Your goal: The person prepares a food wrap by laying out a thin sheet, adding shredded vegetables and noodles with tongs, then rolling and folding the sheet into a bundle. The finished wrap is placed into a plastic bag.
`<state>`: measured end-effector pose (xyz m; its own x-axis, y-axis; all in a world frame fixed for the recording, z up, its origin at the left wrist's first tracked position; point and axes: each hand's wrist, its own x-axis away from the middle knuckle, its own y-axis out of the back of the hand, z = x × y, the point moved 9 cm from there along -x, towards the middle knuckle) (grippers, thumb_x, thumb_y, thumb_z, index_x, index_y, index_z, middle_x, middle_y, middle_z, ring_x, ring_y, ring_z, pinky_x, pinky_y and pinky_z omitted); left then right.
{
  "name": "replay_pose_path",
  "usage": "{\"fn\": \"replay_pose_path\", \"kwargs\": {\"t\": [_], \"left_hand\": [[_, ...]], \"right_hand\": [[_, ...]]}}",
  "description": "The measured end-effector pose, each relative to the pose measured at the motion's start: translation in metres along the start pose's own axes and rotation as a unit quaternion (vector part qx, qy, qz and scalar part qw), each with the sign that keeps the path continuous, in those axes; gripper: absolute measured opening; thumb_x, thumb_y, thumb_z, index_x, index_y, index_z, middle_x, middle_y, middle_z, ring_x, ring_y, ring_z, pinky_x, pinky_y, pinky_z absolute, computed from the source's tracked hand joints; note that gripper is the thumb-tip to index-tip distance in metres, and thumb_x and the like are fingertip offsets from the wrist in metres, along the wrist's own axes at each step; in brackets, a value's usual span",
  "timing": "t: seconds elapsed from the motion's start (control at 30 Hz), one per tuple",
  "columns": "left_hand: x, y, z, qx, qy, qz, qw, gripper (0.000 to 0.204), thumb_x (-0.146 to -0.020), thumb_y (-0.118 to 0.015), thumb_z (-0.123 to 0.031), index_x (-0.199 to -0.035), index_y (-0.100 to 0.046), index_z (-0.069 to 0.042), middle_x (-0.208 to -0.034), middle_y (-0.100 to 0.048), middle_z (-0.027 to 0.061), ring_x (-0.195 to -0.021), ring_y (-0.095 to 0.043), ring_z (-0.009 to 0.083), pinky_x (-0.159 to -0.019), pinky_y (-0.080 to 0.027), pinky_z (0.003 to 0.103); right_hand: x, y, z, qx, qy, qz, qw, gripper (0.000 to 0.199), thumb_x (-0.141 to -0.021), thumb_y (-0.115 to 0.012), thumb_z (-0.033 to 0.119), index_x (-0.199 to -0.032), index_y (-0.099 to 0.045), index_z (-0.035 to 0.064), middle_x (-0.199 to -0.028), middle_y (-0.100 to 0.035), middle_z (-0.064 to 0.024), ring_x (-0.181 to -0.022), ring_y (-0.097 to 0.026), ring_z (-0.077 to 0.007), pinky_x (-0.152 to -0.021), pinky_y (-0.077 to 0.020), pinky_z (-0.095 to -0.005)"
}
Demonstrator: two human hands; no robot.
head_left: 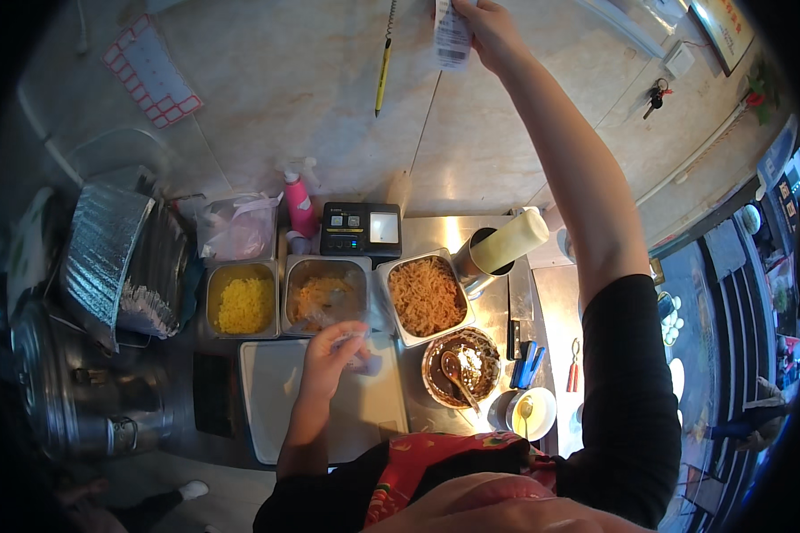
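Note:
High up at the wall, my right hand (491, 32) grips a white printed paper slip (452, 44). The arm reaches out at full length, and part of the slip runs past the upper edge. My left hand (329, 355) hovers over the white cutting board (284, 391), fingers pinched on a thin clear plastic piece (357, 355) whose kind I cannot make out. Just beyond that hand stands a steel tub with orange shreds (324, 298). Beside it are a tub of yellow bits (244, 302) and a tub of brown shreds (427, 298).
A bowl of dark sauce with a spoon (453, 369), a white cup (532, 413) and a knife (514, 333) lie right. Behind are a black device (361, 229) and a pink bottle (300, 204). Foil trays (107, 249) stand left. A yellow pen (382, 80) hangs on the wall.

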<state>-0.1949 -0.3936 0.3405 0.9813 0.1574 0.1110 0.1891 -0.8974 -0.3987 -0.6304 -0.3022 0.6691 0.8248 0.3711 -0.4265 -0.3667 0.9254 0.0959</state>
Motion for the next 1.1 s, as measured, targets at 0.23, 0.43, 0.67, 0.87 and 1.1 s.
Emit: {"fn": "replay_pose_path", "kwargs": {"t": [0.23, 0.43, 0.67, 0.87, 1.1], "left_hand": [[-0.003, -0.007, 0.000, 0.006, 0.025, 0.013, 1.000, 0.021, -0.093, -0.060, -0.004, -0.113, -0.063, 0.002, -0.081, -0.065, 0.0065, -0.078, -0.064, 0.0140, -0.076, -0.050, 0.026], [-0.005, -0.021, 0.000, 0.004, 0.053, 0.031, 0.998, 0.021, -0.094, -0.060, -0.006, -0.113, -0.064, 0.001, -0.082, -0.065, 0.0057, -0.079, -0.064, 0.0131, -0.074, -0.050, 0.024], [0.003, -0.029, -0.022, -0.056, -0.048, 0.038, 0.997, 0.021, -0.099, -0.051, -0.007, -0.113, -0.063, 0.004, -0.088, -0.067, 0.0086, -0.083, -0.064, 0.0149, -0.078, -0.050, 0.027], [0.033, -0.034, -0.075, 0.001, -0.230, -0.085, 0.969, 0.029, -0.103, -0.044, -0.010, -0.117, -0.064, 0.005, -0.114, -0.070, 0.0164, -0.112, -0.064, 0.0201, -0.100, -0.047, 0.033], [0.049, -0.130, -0.091, -0.109, -0.221, 0.102, 0.964, 0.027, -0.099, -0.044, -0.001, -0.120, -0.060, 0.007, -0.136, -0.058, 0.0221, -0.121, -0.060, 0.0253, -0.101, -0.047, 0.034]], "right_hand": [[0.009, -0.002, 0.011, -0.088, -0.016, 0.045, 0.995, 0.027, -0.101, -0.057, 0.022, -0.111, -0.063, -0.0025, -0.093, -0.070, -0.0092, -0.080, -0.067, -0.0192, -0.070, -0.0544, -0.0322], [-0.012, -0.008, 0.024, -0.086, -0.011, 0.061, 0.994, 0.028, -0.101, -0.057, 0.022, -0.113, -0.062, -0.0026, -0.096, -0.070, -0.0090, -0.082, -0.067, -0.0179, -0.071, -0.0543, -0.0315], [0.025, 0.007, 0.061, 0.034, 0.011, -0.044, 0.998, 0.023, -0.102, -0.054, 0.025, -0.111, -0.063, 0.0059, -0.085, -0.063, -0.0018, -0.066, -0.058, -0.0132, -0.058, -0.0473, -0.0265], [0.289, -0.060, 0.032, 0.359, -0.059, 0.238, 0.901, 0.024, -0.090, -0.068, 0.024, -0.107, -0.066, 0.0066, -0.104, -0.069, -0.0145, -0.098, -0.065, -0.0295, -0.085, -0.0512, -0.0396], [0.495, -0.073, -0.010, 0.084, -0.310, 0.257, 0.911, 0.032, -0.093, -0.070, 0.029, -0.105, -0.072, -0.0007, -0.087, -0.072, -0.0127, -0.080, -0.067, -0.0191, -0.077, -0.0517, -0.0338]]}}
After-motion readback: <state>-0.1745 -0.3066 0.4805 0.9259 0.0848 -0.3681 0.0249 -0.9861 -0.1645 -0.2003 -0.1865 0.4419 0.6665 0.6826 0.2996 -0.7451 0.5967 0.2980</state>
